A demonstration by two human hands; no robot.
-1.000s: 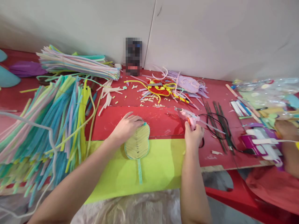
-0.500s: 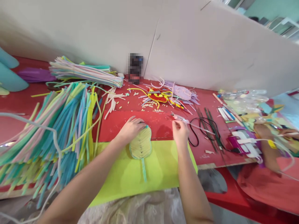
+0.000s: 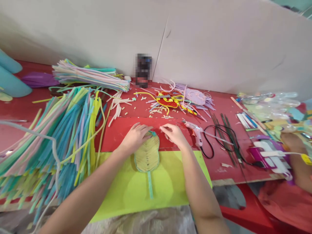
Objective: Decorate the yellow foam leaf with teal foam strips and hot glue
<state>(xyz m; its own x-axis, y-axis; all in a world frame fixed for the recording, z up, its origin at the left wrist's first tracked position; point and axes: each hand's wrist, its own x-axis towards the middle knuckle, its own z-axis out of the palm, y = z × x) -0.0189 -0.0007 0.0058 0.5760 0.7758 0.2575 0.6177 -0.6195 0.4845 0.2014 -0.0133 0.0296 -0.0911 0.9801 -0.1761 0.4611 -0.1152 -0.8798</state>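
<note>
A yellow leaf-shaped pipe-cleaner piece (image 3: 147,156) with a blue-green edge and a green stem (image 3: 150,187) lies on a yellow-green sheet, its upper end over a red board. My left hand (image 3: 136,137) holds its top edge, fingers bent together beside a small teal tuft (image 3: 153,133). Just right of that tuft, my right hand (image 3: 175,135) is raised over the red board, with thumb and forefinger brought close in a pinch; anything between them is too small to make out. A pink glue gun (image 3: 197,133) rests right of this hand.
Bundles of coloured pipe cleaners (image 3: 80,126) fill the left side. Cut scraps, scissors (image 3: 163,96) and yellow and purple pieces lie behind the board. On the right are a black cord (image 3: 215,130), dark green sticks, a power strip (image 3: 270,154) and another person's arm (image 3: 294,162).
My right hand has moved left, from beside the glue gun's tip to near the top of the leaf-shaped piece. My left hand stays on its edge. The view has turned slightly.
</note>
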